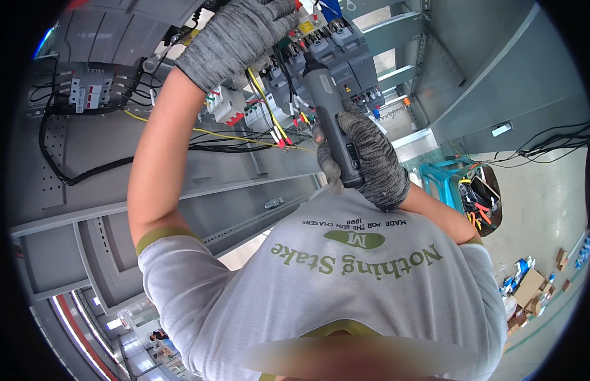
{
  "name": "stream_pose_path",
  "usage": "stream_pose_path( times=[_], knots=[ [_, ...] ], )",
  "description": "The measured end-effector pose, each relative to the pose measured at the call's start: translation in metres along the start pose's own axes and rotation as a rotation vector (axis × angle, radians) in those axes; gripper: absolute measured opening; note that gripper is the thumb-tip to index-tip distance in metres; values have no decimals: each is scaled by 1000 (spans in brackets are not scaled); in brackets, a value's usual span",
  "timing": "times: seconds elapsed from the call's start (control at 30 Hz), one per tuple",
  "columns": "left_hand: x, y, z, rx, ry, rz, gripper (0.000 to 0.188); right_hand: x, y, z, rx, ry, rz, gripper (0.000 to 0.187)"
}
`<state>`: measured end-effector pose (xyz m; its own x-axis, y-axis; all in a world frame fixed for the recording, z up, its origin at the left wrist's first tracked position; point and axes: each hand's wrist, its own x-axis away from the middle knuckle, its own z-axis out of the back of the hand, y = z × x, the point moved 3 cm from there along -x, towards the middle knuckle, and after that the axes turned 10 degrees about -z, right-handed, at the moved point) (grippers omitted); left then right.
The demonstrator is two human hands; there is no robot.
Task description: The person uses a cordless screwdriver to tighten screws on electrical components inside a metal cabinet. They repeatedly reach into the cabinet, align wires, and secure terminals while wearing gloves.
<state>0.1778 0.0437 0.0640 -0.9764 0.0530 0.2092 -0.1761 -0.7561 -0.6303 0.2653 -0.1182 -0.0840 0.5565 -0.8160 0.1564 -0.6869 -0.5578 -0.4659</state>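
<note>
My right hand (374, 155), in a grey knit glove, is wrapped round a dark grey cordless screwdriver (325, 95). Its narrow tip points up at the terminals of a row of grey circuit breakers (358, 66); whether it touches a screw I cannot tell. My left hand (237, 38), gloved alike, reaches over the upper left of the breakers. Its fingers are curled together beside a small red piece, and the picture's top edge cuts them off in part. Below it sit a white miniature breaker (228, 106) with red switches and several loose wires (269, 108) with red ends.
A grey metal cabinet frame (244, 184) surrounds the work. Far left, a wired grey module (90, 90) is mounted with a black cable bundle (85, 174). At right stand a teal stool (438, 181) and a tool bin (492, 216); cardboard boxes (531, 286) lie on the floor.
</note>
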Motion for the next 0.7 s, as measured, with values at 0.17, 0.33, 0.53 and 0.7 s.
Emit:
stream_pose_path(
  times=[0.17, 0.33, 0.53, 0.7],
  knots=[
    [0, -3, -2, 40, -5, 24, 33, -6, 0, -1, -65, 20, -14, 30],
    [0, -3, 0, 36, 15, 25, 34, -7, -1, -3, -59, 2, -5, 32],
    [-2, -4, 3, 42, 8, 23, 32, -9, 2, -3, -122, -19, -14, 34],
    [-1, -1, 2, 40, -5, 35, 30, -11, 4, 1, -166, -199, -77, 34]
  ],
)
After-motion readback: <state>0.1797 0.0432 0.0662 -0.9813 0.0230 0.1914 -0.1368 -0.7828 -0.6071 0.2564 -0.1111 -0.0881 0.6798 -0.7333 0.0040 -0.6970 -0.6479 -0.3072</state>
